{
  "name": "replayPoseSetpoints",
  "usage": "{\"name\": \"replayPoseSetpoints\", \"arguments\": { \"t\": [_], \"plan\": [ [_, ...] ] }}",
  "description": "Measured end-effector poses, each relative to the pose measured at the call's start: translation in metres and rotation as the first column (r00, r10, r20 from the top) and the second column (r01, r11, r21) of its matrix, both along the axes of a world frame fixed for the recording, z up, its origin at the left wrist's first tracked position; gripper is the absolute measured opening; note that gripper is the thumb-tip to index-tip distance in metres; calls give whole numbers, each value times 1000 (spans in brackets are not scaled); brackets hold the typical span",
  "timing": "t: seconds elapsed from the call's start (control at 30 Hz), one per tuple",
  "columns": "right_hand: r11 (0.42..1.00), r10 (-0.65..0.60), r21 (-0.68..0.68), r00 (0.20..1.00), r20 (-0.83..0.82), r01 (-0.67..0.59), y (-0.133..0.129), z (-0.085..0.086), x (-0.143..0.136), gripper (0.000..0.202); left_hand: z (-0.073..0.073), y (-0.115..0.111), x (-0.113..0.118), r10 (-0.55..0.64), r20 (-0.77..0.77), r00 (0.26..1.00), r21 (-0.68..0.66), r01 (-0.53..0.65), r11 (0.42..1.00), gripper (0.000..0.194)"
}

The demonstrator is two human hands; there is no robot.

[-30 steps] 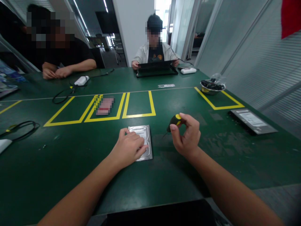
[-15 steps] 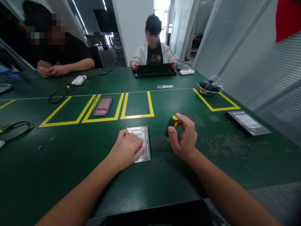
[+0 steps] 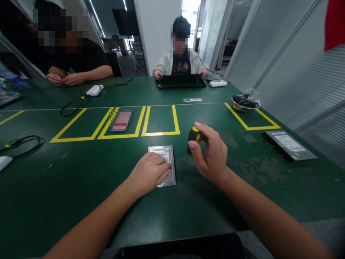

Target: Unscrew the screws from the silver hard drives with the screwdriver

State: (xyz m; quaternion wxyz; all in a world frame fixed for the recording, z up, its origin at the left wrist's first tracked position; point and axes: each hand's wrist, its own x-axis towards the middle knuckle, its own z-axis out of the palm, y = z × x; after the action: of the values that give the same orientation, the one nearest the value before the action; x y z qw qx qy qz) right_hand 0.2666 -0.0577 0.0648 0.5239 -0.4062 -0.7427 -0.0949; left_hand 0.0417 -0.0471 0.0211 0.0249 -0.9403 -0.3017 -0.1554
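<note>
A silver hard drive (image 3: 172,169) lies flat on the green table (image 3: 81,201), in front of me. My left hand (image 3: 151,171) rests over its left and middle part, fingers bent and close together on its top; what the fingertips pinch, if anything, is hidden. To the right of the drive, my right hand (image 3: 211,149) holds a dark green and yellow screwdriver (image 3: 194,135) by its handle, between thumb and fingers. The thin shaft points down and slightly left, above the table and apart from the drive.
Yellow tape frames (image 3: 161,134) mark the table, one around a pink pack (image 3: 122,121). At right are a larger drive (image 3: 291,145) and a bowl of dark parts (image 3: 245,103). Cables (image 3: 27,147) lie left. Two people sit across; one holds a black panel (image 3: 182,81).
The view has shifted a little, moving the scene mostly right. The screwdriver is slightly higher and more upright. My left fingers have drawn closer together on the drive.
</note>
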Motion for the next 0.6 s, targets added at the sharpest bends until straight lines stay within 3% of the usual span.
{"name": "replayPoseSetpoints", "arguments": {
  "t": [0.2, 0.43, 0.6],
  "plan": [
    [1000, 20, -24, 999, 51, -19, 12, 5, -12, 40, 2, -1, 0, -3, -20, 1000, -3, 3, 1000, 20],
    [984, 180, -22, 982, 58, -179, 26, -14, -21, 40, 1, 0, 0, -11, -67, 998, -12, 10, 1000, 21],
    [978, 208, -34, 977, 44, -206, 31, -23, -21, 40, 1, 0, 0, -12, -80, 997, 20, 14, 1000, 24]
  ]
}}
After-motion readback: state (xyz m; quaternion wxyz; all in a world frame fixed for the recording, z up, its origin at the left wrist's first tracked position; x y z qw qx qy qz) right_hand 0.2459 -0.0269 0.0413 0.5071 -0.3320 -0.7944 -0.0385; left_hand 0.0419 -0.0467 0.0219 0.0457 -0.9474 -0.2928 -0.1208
